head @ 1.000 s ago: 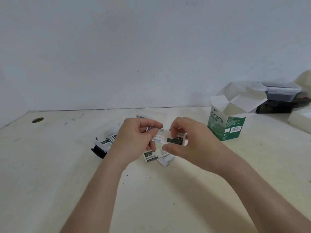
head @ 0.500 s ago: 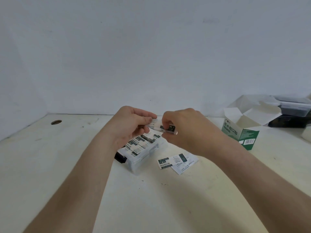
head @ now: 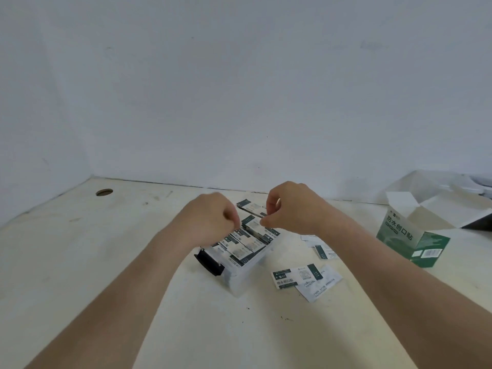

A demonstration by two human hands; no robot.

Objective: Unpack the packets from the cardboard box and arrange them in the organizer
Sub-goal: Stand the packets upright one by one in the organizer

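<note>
A clear plastic organizer (head: 241,280) with a black latch (head: 208,262) stands mid-table, with several white-and-green packets lined up inside. Over its far end my left hand (head: 210,219) and my right hand (head: 292,209) pinch one packet (head: 253,224) between their fingertips, low against the row. Another packet (head: 250,207) lies just behind the organizer. Loose packets (head: 292,278) lie on the table to the organizer's right. The green-and-white cardboard box (head: 410,241) stands at the right with its flaps open.
More loose packets (head: 323,251) lie partly hidden under my right forearm. A round cable hole (head: 104,192) is in the table at the far left. Plastic containers (head: 479,182) sit at the far right edge by the wall.
Both hands have lowered the packet from mid-air down to the far end of the organizer. The view has tilted and shifted, so the box now sits further right.
</note>
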